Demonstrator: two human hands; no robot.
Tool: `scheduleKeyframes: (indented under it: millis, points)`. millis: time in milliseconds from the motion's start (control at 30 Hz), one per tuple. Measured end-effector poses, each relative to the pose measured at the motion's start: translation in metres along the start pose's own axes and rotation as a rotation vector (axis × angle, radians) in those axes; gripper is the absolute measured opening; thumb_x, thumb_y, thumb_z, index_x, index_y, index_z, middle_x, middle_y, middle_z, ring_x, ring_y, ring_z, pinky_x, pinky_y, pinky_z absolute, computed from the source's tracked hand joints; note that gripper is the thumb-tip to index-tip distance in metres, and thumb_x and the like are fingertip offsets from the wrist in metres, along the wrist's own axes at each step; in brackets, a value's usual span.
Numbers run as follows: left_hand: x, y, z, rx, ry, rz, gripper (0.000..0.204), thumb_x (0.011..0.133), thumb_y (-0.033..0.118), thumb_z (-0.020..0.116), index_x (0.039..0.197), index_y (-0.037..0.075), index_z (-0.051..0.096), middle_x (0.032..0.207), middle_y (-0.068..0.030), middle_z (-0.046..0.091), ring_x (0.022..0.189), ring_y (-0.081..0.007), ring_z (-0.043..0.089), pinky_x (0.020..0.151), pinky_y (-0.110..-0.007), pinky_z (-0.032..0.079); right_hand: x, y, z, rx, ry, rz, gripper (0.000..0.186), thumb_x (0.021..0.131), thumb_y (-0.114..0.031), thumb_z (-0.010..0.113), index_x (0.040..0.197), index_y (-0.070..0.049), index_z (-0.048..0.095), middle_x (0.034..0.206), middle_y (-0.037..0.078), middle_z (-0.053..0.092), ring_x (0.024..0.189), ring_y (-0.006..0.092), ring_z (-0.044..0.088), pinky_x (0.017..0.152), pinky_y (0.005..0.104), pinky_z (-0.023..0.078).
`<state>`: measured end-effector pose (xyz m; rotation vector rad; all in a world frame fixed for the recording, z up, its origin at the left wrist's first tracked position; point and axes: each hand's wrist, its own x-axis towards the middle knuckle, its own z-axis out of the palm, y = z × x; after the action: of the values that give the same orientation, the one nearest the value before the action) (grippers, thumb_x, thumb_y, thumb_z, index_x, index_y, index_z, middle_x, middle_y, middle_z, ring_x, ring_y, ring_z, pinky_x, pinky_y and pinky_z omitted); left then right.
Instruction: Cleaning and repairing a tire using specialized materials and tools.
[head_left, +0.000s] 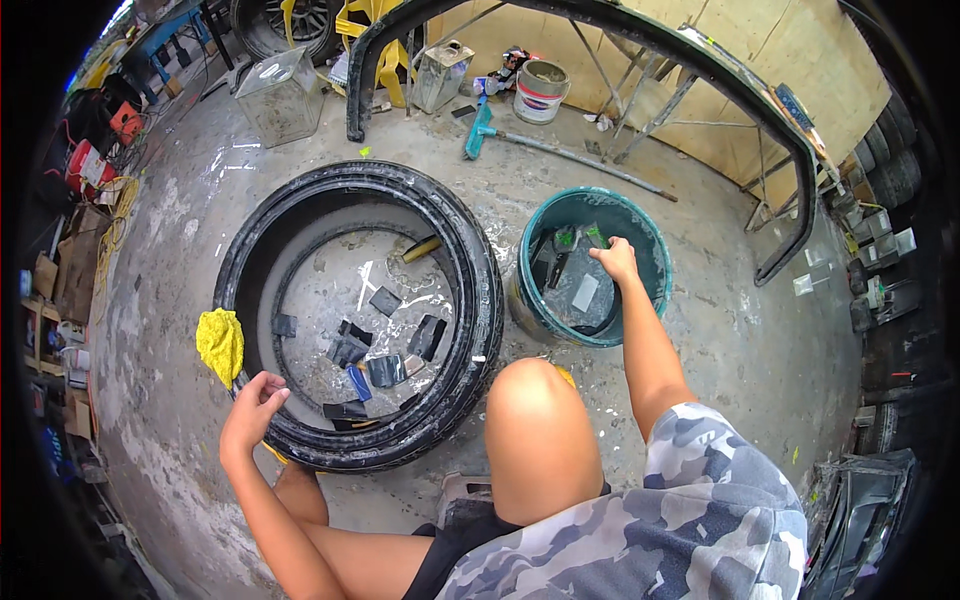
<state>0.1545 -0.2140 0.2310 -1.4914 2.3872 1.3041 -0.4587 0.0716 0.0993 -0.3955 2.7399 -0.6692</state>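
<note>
A large black tire (480,260) lies flat on the floor at my left. My left hand (252,408) is by its near-left edge, fingers loosely bent and nothing visible in them. Just above that hand, a crumpled yellow cloth (220,345) hangs over the tire's sidewall. My right hand (617,260) reaches over the teal bucket (655,230), its fingers drawn together near a small green piece (597,236); whether they grip it is hard to see. Inside the bucket are water, dark pieces and a pale rectangular piece (585,293).
Within the tire's ring lie several black sheet pieces (387,371), a blue strip (358,382) and a brownish cylinder (421,248). Beyond are a teal-headed broom (580,150), a paint bucket (541,92), a metal can (281,97) and a black bumper-like arch (790,150) on a stand.
</note>
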Motion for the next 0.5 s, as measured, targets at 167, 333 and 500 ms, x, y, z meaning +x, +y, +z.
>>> scheduleKeyframes:
  millis: [167,333,500]
  points:
    - [0.003,0.002,0.002,0.051,-0.021,-0.064,0.026,0.091,0.017,0.068,0.108,-0.001,0.062,0.089,-0.0058,0.064,0.083,-0.015,0.057,0.08,-0.031,0.049,0.013,0.015,0.038,-0.033,0.025,0.164,0.066,0.076,-0.036,0.078,0.13,-0.001,0.062,0.132,0.023,0.062,0.123,0.036,0.06,0.104,0.0434,0.047]
    - [0.007,0.007,0.0,0.083,-0.005,-0.059,0.025,0.091,0.017,0.068,0.107,-0.001,0.062,0.088,-0.0059,0.064,0.081,-0.0153,0.056,0.078,-0.032,0.049,0.017,0.038,0.073,-0.018,-0.025,0.223,0.063,0.074,-0.039,0.078,0.123,-0.001,0.066,0.127,0.024,0.064,0.121,0.0388,0.06,0.103,0.0453,0.047]
    - [0.014,0.013,0.002,0.079,-0.03,-0.028,0.026,0.091,0.017,0.069,0.107,-0.002,0.062,0.086,-0.0065,0.064,0.081,-0.0156,0.058,0.078,-0.031,0.049,0.027,0.064,0.054,0.314,0.013,0.135,0.072,0.072,-0.021,0.076,0.131,0.014,0.055,0.134,0.029,0.059,0.126,0.0329,0.059,0.104,0.0376,0.045]
